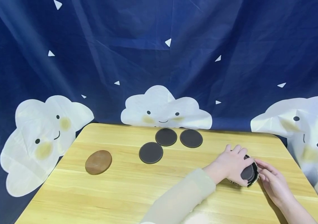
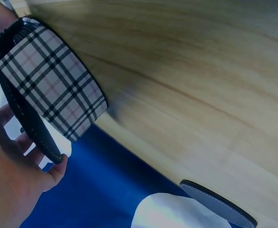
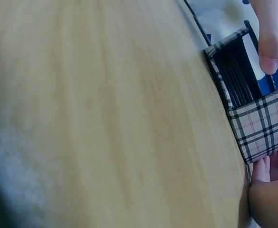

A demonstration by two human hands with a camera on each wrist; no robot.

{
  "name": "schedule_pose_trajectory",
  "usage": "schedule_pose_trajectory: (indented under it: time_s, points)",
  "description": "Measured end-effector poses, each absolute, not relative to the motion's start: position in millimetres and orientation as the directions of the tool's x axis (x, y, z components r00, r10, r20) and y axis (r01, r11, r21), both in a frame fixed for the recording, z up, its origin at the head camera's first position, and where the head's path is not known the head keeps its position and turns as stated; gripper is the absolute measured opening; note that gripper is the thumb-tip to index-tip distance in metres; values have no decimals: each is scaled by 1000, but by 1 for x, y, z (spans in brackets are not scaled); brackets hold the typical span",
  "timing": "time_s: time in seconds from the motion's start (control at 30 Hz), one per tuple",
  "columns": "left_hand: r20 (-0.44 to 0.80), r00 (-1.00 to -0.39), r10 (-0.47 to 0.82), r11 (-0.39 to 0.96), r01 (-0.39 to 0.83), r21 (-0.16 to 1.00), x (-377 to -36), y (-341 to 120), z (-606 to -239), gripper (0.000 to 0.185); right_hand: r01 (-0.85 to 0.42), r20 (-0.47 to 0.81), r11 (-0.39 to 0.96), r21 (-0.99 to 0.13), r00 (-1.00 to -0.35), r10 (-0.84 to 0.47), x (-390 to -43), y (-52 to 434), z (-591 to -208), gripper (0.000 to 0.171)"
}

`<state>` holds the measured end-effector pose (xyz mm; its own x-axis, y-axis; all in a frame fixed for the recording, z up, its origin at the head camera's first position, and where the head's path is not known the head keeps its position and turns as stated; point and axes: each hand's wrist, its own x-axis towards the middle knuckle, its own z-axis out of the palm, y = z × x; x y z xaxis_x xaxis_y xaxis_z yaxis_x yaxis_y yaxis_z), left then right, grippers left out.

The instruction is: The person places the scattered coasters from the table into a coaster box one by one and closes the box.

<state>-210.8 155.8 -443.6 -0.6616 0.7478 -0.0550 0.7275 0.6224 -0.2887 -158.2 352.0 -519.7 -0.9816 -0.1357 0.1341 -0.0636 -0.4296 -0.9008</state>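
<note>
Over on the right of the table, my left hand (image 1: 233,165) grips the rim of a round black coaster (image 2: 32,126) with stitched edging, thumb on one side and fingers across. The coaster is tilted at the mouth of a round plaid coaster holder (image 2: 58,78), partly overlapping it. Through the holder's side slot, a stack of dark coasters (image 3: 236,80) shows in the right wrist view. My right hand (image 1: 275,183) holds the holder from its right side, with its fingers (image 3: 274,166) against the plaid wall.
Three black coasters (image 1: 151,152) lie flat near the table's back edge. A brown coaster (image 1: 98,162) lies at the left. The wooden table (image 1: 114,199) backs onto a dark blue curtain (image 1: 136,62) printed with white clouds.
</note>
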Motion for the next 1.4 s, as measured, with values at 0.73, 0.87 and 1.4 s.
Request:
schedule_pose_trajectory:
  time_s: [0.73, 0.87, 1.4]
  points:
    - [-43, -664, 746, 628, 723, -287, -212, 165, -455, 79, -68, 126, -413, -908, -985, -116, -158, 352, -520, 61]
    - [-34, -660, 750, 624, 724, -293, -211, 165, -457, 75, -64, 118, -401, -914, -987, -110, -158, 352, -520, 61]
    - [-39, -661, 750, 618, 720, -316, -210, 160, -462, 70, -59, 124, -449, -892, -985, -117, -158, 351, -519, 55]
